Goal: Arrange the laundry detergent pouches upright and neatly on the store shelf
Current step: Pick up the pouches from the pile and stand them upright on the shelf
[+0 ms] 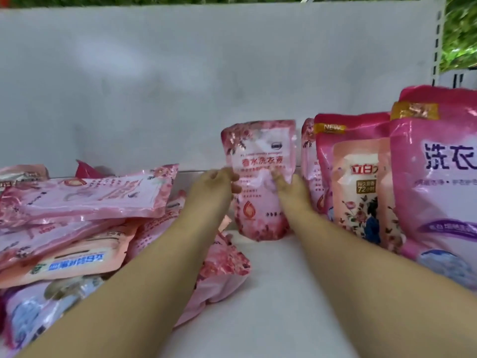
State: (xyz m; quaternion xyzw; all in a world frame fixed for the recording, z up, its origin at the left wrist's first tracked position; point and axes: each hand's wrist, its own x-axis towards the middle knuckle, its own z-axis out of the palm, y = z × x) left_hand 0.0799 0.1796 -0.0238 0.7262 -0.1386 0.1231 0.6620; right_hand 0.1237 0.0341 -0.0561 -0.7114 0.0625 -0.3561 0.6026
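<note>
A pink floral detergent pouch stands upright at the back middle of the white shelf. My left hand grips its left edge, and my right hand holds its right side with fingers on the front. To its right stand several upright pouches: a pink one partly hidden, a magenta one with a rose picture, and a large pink and purple one nearest me. A jumbled heap of pink pouches lies flat on the left.
The shelf's white back panel rises behind everything. A slotted upright post marks the right end of the shelf. One flat floral pouch sticks out from the heap under my left forearm. Bare shelf shows between my arms.
</note>
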